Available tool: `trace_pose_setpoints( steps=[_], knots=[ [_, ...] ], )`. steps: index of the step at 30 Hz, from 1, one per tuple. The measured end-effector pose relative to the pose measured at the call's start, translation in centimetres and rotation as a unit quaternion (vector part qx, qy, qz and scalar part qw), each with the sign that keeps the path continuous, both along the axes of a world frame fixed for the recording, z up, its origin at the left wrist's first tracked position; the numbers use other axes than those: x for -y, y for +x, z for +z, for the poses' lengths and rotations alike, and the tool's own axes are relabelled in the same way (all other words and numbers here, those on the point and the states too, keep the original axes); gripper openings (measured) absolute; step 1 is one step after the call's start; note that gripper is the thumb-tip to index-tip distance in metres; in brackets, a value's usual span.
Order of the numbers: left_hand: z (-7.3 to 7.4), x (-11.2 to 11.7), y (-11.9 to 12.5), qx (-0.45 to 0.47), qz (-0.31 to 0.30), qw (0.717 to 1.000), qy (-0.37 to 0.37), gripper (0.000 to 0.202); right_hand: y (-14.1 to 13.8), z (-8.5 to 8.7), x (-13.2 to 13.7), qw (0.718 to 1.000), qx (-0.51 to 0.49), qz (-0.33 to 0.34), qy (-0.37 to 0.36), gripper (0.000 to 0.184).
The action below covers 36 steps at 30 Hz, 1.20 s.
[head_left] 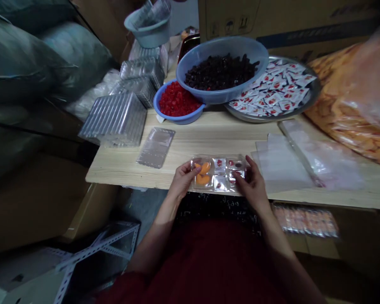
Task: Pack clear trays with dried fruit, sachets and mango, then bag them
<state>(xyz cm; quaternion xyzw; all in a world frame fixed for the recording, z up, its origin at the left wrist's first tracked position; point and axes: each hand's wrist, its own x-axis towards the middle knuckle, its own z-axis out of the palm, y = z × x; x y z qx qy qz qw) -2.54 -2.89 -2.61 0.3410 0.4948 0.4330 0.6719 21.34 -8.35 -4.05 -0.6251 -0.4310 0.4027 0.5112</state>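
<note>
Head-worn view, facing forward and down over table (205, 137).

Clear plastic tray (212, 172): 1 unit, glossy, see-through, divided into compartments. Lies at the front edge of the table (196, 139), long side left-right, roughly flat, held at both short ends (can't tell if the underside touches the wood).

Contents, left to right:
- Left end: orange pieces (202, 180), smooth, curved, at least 2 visible, partly hidden.
- Middle: 2 white sachets (219, 164), 1 in the far compartment, 1 in the near; the far sachet shows a red print.
- Right end, far side: 1 small red piece (231, 162), with 1 dark piece (238, 165) just right of it.
- Right end, near side: partly covered, some white and red showing.
</note>
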Motion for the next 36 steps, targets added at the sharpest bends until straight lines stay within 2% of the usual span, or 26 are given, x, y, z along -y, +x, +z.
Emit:
trace_pose_setpoints(
  steps=[2,4,6,8,11,15,17,21,24,28,33,36],
  knots=[
    [1.1,0.5,0.1,0.047,-0.003,0.998,-0.030,0.045,0.2,1.2,0.6,0.988,-0.149,-0.001,-0.047,0.078],
    [1.6,0.8,0.3,0.087,0.002,0.995,-0.043,0.035,0.4,2.1,1.0,0.962,-0.256,0.016,-0.094,0.071],
    [1.8,1.1,0.6,0.118,-0.001,0.992,-0.051,0.032,0.7,2.8,1.2,0.939,-0.315,0.033,-0.132,0.062],
    [1.7,1.4,0.8,0.142,-0.013,0.988,-0.059,0.040,1.1,3.0,1.3,0.927,-0.342,0.031,-0.148,0.058],
    [1.6,1.9,1.1,0.174,-0.038,0.980,-0.086,0.052,1.6,3.0,1.1,0.923,-0.354,0.016,-0.146,0.058],
    [1.9,2.5,1.1,0.185,-0.097,0.965,-0.158,0.041,1.8,3.0,0.4,0.928,-0.345,-0.004,-0.142,0.064],
    [2.1,2.7,1.2,0.180,-0.100,0.962,-0.179,0.036,1.8,3.3,0.2,0.929,-0.343,-0.004,-0.142,0.066],
    [2.3,3.0,1.3,0.172,-0.073,0.970,-0.155,0.032,1.9,4.1,0.3,0.932,-0.330,0.041,-0.148,0.052],
    [2.2,3.0,1.1,0.198,-0.107,0.962,-0.155,0.036,2.1,4.5,0.6,0.926,-0.322,0.083,-0.178,0.048],
    [1.9,2.8,0.6,0.212,-0.147,0.950,-0.174,0.045,2.2,4.8,0.8,0.928,-0.315,0.077,-0.182,0.047],
    [2.0,2.8,1.2,0.144,-0.133,0.960,-0.198,0.042,2.1,4.9,0.8,0.916,-0.344,0.111,-0.173,0.046],
    [2.0,3.1,2.3,0.159,-0.106,0.959,-0.209,0.044,2.7,4.9,0.7,0.935,-0.298,0.113,-0.157,0.054]
  ],
)
